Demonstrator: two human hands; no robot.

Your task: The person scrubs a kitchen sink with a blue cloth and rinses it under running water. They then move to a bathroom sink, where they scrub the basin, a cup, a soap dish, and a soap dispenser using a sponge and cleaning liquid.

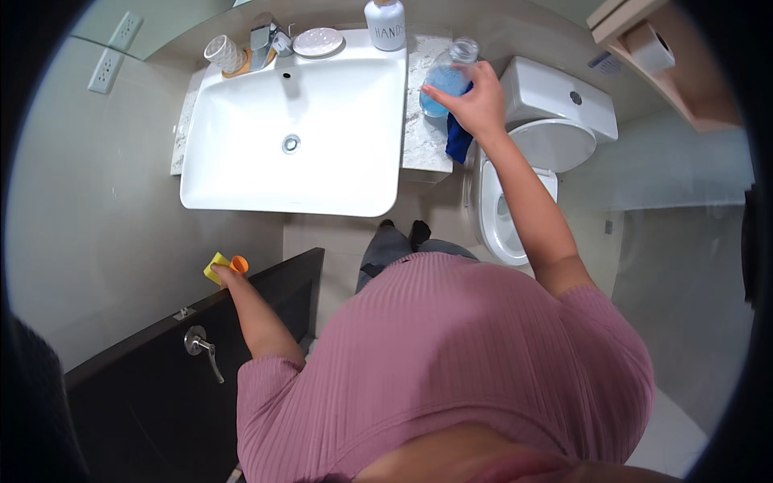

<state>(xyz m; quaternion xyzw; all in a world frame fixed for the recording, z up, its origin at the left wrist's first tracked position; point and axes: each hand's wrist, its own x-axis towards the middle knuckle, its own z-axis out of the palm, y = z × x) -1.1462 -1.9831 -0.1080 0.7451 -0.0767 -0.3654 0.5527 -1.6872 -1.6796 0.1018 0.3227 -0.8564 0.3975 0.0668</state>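
Note:
My right hand (483, 105) is closed around a clear bottle (441, 79) of blue liquid on the marble counter at the sink's right. Its thumb lies across the front, and the open-looking neck rises above the hand. A dark blue cloth (460, 138) hangs over the counter edge just below that hand. Low at the left, my left hand (224, 275) grips a yellow sponge (215, 266) together with an orange cap-like piece (239, 263). Most of the left fingers are hidden.
A white sink (241, 137) lies ahead, with a faucet (278, 40), textured cup (224, 53), soap dish (318, 42) and white dispenser bottle (386, 24) behind it. A toilet (555, 92) with raised lid stands right. A dark door (161, 402) stands close on the left.

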